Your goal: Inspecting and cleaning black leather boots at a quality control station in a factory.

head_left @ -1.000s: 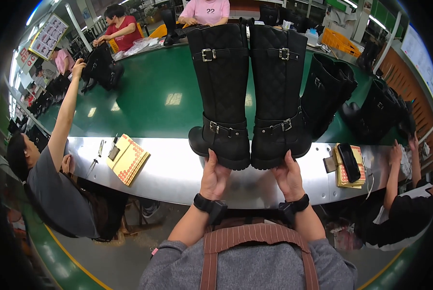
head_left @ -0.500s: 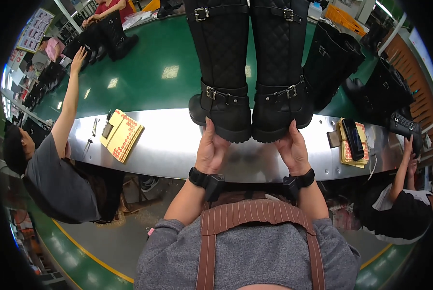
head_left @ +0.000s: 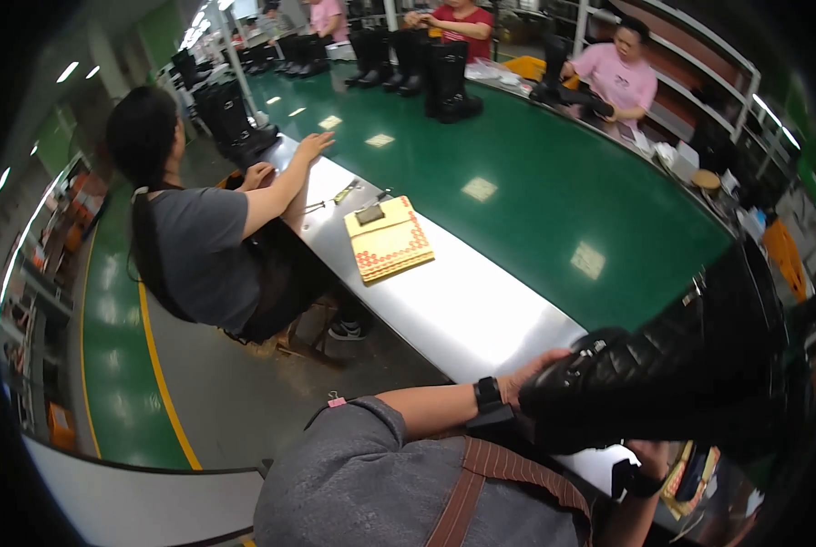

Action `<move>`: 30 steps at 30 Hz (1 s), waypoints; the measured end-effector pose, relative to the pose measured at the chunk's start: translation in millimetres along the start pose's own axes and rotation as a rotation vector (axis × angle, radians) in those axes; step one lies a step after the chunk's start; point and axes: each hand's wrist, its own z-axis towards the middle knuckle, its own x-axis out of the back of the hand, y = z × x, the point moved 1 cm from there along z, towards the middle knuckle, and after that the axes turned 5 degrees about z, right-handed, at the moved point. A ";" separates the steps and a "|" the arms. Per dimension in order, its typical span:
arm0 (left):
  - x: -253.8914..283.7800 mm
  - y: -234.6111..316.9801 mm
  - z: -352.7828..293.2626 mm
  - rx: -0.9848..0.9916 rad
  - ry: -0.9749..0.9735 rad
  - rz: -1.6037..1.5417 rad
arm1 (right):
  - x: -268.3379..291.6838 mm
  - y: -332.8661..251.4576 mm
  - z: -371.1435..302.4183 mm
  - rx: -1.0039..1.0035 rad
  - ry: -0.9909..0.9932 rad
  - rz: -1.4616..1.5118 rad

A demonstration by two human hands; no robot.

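A pair of tall black quilted boots (head_left: 672, 356) with buckled straps lies tilted at the right, overlapping so that one mostly hides the other. My left hand (head_left: 533, 372) is closed around the foot end of the nearer boot, its fingertips partly behind the black leather. Below the boots, my right hand (head_left: 649, 452) is pressed to their underside, with most of its fingers hidden by the boots. Black bands circle both wrists. Beneath the boots runs a bright metal ledge (head_left: 481, 319).
A green conveyor belt (head_left: 517, 237) runs past the ledge. On the ledge lies a stack of yellow sheets with red dots (head_left: 391, 242); another yellow stack (head_left: 690, 479) is by my right hand. A person in grey (head_left: 198, 237) sits left. Black boots (head_left: 449, 82) stand across the belt.
My view has swung left. The boots, upright before me earlier with a hand at each heel, are now tilted at the right, both hands still on them.
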 end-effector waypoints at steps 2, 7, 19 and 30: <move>-6.2 -8.3 3.2 0.112 0.111 0.012 | 8.9 -10.1 22.6 0.034 -0.056 -0.055; 29.9 5.3 12.3 0.111 0.154 0.425 | 30.8 1.4 22.9 0.146 -0.093 -0.259; -26.0 24.4 22.6 -0.540 0.186 1.691 | -82.7 0.0 23.5 0.396 -0.056 -0.750; -12.8 26.9 15.3 -0.484 0.245 1.617 | -133.3 -169.3 -54.6 1.311 0.072 -1.277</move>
